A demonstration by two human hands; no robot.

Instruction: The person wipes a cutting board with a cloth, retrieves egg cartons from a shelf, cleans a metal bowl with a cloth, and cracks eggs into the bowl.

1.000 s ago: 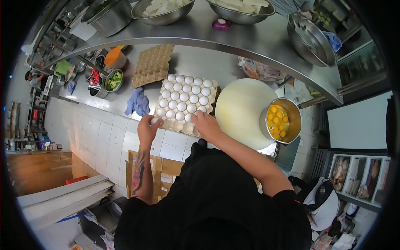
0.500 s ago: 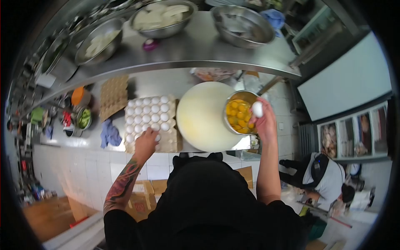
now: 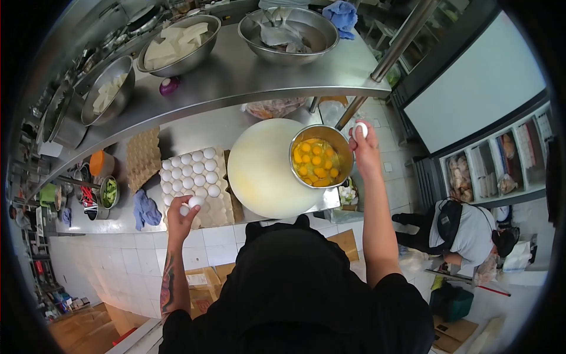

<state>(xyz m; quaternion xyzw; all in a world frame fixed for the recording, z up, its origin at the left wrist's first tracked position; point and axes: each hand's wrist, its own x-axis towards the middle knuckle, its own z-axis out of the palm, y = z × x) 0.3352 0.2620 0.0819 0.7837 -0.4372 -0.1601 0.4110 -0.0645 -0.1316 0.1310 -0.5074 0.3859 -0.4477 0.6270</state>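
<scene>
My left hand (image 3: 180, 219) is closed on a white egg (image 3: 196, 202) at the front left of the egg tray (image 3: 213, 218). A second egg (image 3: 184, 210) shows by its fingers; whether the hand holds it or the tray does, I cannot tell. Another egg (image 3: 361, 129) is gripped in my right hand (image 3: 367, 150), just right of the rim of a metal bowl (image 3: 337, 137). Several raw yolks (image 3: 316, 160) lie in clear egg white inside it. The bowl stands on the right part of a round pale cutting board (image 3: 259, 171).
A raised steel shelf (image 3: 236, 88) crosses behind, bearing bowls of white slabs (image 3: 177, 47), a bowl with fish (image 3: 289, 35) and a purple onion (image 3: 169, 86). Left of the eggs are a blue cloth (image 3: 146, 210) and an empty carton (image 3: 143, 159). A person (image 3: 463, 233) bends at right.
My left hand has come up off the tray with an egg. My right hand has shifted with its egg from over the bowl to beyond its right rim. The camera view has shifted.
</scene>
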